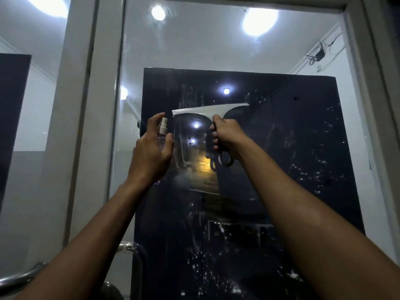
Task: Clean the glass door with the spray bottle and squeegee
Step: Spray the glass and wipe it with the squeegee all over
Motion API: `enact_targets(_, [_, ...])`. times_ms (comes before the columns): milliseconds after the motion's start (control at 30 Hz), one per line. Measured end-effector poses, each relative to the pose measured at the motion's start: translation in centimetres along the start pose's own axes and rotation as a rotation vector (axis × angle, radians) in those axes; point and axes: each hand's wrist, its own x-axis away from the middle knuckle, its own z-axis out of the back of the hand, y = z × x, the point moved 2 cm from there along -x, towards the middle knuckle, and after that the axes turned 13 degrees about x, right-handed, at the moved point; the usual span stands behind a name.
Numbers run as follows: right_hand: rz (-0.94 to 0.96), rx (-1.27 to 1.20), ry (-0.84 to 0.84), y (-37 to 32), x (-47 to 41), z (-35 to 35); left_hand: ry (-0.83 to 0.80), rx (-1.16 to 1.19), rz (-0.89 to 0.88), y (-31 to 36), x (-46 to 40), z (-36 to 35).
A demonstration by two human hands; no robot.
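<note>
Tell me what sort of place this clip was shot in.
Probably an indoor entrance or corridor of a building: a framed glass door with a metal handle, round ceiling lights showing in the glass, and white walls beyond.

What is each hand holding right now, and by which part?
Left hand grips the spray bottle around its body; right hand grips the squeegee by its handle.

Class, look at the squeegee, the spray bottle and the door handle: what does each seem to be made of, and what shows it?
Squeegee: probably plastic, with a matte white, smoothly moulded head. Spray bottle: apparently clear plastic, since the body is see-through under a pale opaque nozzle. Door handle: likely polished metal, a silvery tube with bright reflections.
</note>
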Motion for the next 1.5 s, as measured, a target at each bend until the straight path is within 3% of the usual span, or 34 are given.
enact_targets(200, [-0.064, -0.051, 0.103, 1.6, -1.1, -3.1, 0.022, -0.011, 0.005, -1.7, 0.5, 1.0])
enact_targets(467, [-0.054, 0.116, 0.167, 9.1, 3.9, -4.8, 0.022, -0.003, 0.047, -3.9, 2.8, 0.3])
enact_targets(833, [-0.095, 0.360, 0.087, 16.4, 12.4, -1.4, 0.019, 0.036, 0.071, -4.0, 5.0, 0.2])
enact_targets(1034, [0.156, 0.462, 0.138, 12.3, 10.3, 0.3, 0.008, 0.037, 0.080, -3.0, 3.9, 1.2])
enact_targets(1267, [0.555, 1.089, -0.095, 2.0, 2.1, -1.9, 0.055, -0.012, 0.028, -2.6, 2.1, 2.3])
enact_targets(1500, [0.409, 1.301, -0.288, 2.4, -1.0, 0.9, 0.025, 0.006, 0.035, -3.2, 3.0, 1.7])
